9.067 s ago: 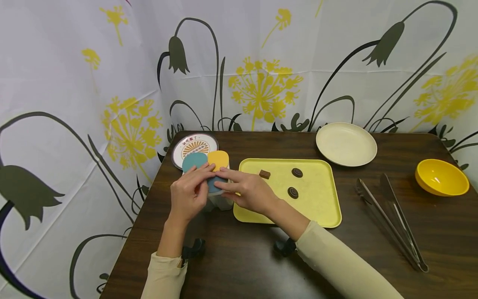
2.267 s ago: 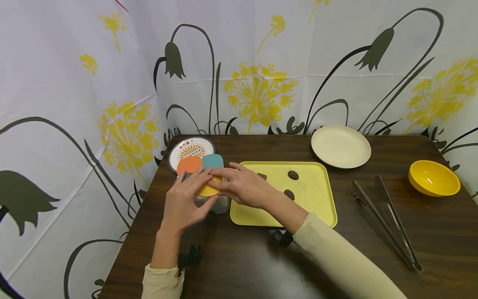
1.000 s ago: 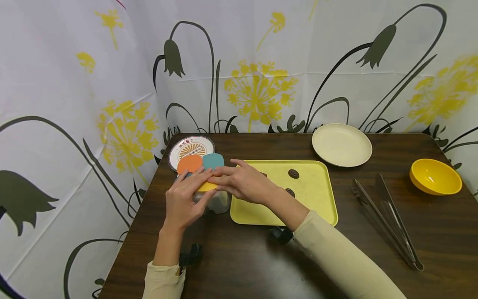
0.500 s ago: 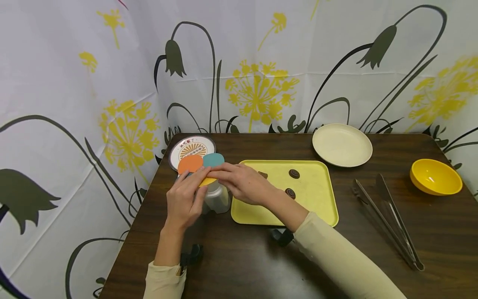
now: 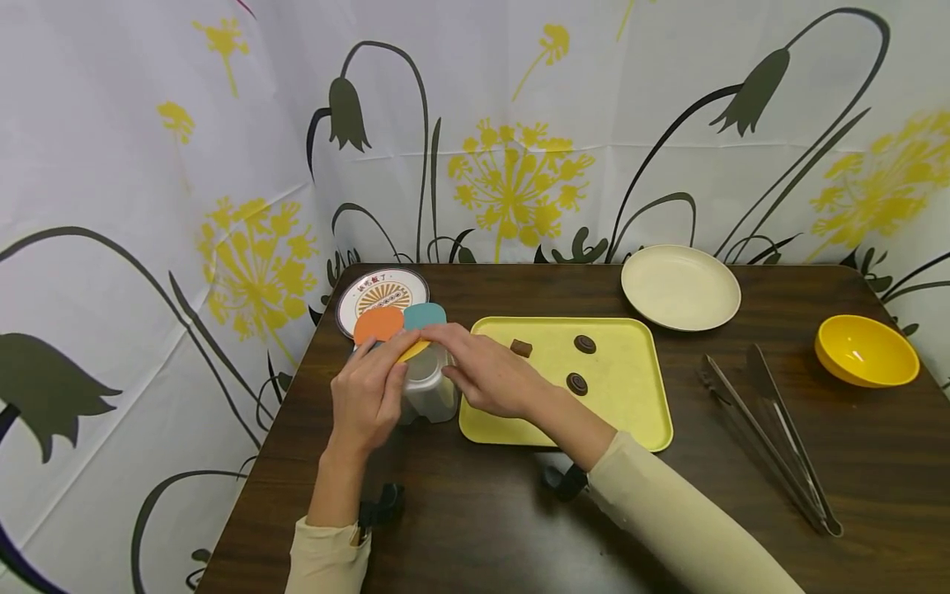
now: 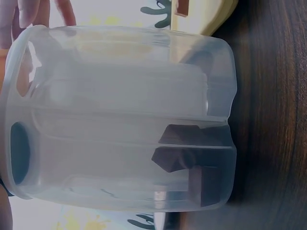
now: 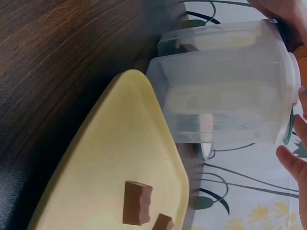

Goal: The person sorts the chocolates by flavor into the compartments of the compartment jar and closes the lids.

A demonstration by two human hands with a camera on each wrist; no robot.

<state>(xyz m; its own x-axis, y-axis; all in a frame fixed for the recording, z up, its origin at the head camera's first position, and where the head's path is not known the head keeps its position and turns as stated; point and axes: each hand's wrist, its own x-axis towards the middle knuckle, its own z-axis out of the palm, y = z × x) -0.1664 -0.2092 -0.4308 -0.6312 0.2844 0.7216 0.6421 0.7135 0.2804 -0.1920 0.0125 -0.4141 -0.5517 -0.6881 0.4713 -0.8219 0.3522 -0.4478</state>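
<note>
A translucent plastic container with compartments stands at the left of the table. Its flaps are orange, teal and yellow, plus a mostly covered blue one. The yellow flap is tilted up, baring the opening beneath. My left hand rests over the flaps from the near left. From the right, the fingers of my right hand touch the yellow flap's raised edge, thumb apart. In the left wrist view, dark chocolate pieces lie in one compartment. Exact fingertip contact is partly hidden.
Right of the container lies a yellow tray with a square chocolate and two round chocolates. Behind the container is a patterned plate. Farther right are a cream plate, metal tongs and a yellow bowl.
Since the earliest frame, the container has been turned, bringing the yellow flap nearest me. Over the last second this flap has tilted up, with my right fingers moving along its edge.
</note>
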